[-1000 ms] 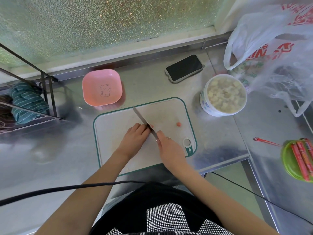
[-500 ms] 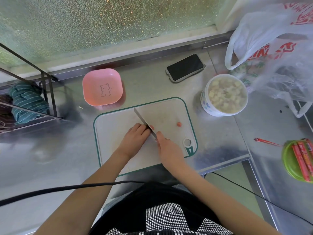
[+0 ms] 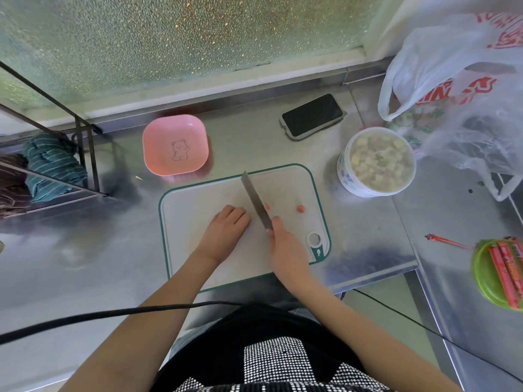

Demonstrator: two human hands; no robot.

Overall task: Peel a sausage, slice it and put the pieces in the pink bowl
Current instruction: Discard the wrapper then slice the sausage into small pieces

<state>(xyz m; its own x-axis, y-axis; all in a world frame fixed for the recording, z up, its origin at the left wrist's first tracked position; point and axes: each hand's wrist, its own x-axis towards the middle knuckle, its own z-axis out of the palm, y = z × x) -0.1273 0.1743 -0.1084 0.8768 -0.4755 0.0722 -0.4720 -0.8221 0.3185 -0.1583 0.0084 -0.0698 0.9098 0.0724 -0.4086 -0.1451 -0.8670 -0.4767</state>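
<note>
bystanders on the steel worktop
a black phone lay behind a white tub of diced food, beside a plastic bag.

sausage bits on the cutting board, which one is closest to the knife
The small pink piece right beside the knife blade, just on its right side. The other piece lies apart, farther right on the cutting board.
</note>
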